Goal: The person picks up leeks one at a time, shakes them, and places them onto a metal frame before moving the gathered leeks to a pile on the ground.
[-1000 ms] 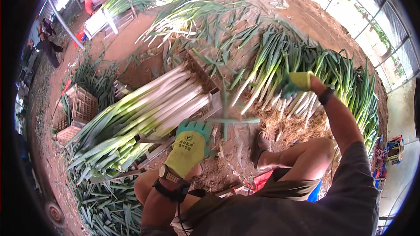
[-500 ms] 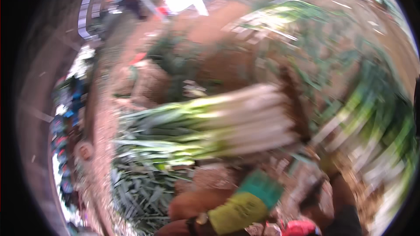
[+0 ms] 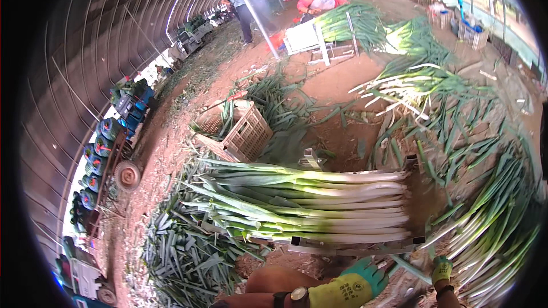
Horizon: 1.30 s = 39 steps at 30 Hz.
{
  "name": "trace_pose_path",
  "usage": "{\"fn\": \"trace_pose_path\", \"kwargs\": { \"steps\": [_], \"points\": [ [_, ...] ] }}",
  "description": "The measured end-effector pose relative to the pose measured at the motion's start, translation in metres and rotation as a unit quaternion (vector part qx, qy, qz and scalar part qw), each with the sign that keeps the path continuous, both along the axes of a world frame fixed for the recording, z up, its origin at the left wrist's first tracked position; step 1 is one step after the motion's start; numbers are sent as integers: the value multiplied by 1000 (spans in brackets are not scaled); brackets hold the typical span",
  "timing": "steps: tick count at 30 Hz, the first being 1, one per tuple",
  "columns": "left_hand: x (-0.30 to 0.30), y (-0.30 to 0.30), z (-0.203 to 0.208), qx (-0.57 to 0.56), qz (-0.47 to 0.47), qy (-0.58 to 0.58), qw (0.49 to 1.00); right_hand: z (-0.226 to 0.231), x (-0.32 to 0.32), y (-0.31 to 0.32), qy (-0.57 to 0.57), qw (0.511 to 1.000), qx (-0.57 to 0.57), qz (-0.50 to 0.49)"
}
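A row of trimmed leeks point(image 3: 342, 205) lies side by side on a low metal rack point(image 3: 354, 249), white ends to the right and green leaves to the left. My left hand point(image 3: 357, 284), in a yellow glove with teal fingers, is just below the rack, its fingers stretched to the right. A dark thin thing lies by its fingertips, too small to name. To its right, my right hand point(image 3: 441, 268), in a matching glove, is closed beside a green leek leaf point(image 3: 412, 268). What its fingers hold is hidden. Next to it spreads a pile of untrimmed leeks point(image 3: 491, 234).
Cut leaves point(image 3: 182, 256) heap up at lower left. A plastic crate point(image 3: 245, 134) stands beyond the rack. Farther off, a person point(image 3: 321, 0) works behind a table piled with leeks, and another person point(image 3: 238, 3) stands near a pole point(image 3: 251, 11). A loaded cart point(image 3: 105, 165) is at the left.
My view has swung and steadied, so the rack and leeks sit lower in it. My left hand has moved right, nearer my right hand. The leeks remain on the rack.
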<state>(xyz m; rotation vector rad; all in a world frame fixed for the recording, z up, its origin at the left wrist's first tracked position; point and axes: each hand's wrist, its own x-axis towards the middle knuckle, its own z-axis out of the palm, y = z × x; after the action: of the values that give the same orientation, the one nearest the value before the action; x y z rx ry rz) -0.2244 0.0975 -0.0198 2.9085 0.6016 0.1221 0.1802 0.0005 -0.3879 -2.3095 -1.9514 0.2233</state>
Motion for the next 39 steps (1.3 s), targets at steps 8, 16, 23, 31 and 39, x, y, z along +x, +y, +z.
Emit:
{"fn": "trace_pose_path", "kwargs": {
  "steps": [8, 16, 23, 31, 39],
  "points": [
    [-28, -22, -35, -69, 1, -14, 998, 196, 75, 58, 73, 951, 267, -141],
    [-8, -8, -102, -59, 2, -179, 982, 464, 210, -11, 203, 864, 459, -43],
    [40, -52, -53, -136, -3, -168, 976, 696, 15, -109, 225, 847, 482, 6],
    [71, -145, -22, -256, 17, -415, 873, 728, -138, -131, 236, 851, 462, 89],
    [32, -144, -19, -191, 127, -517, 824, 738, -118, -136, 76, 864, 447, 220]
  ]
}}
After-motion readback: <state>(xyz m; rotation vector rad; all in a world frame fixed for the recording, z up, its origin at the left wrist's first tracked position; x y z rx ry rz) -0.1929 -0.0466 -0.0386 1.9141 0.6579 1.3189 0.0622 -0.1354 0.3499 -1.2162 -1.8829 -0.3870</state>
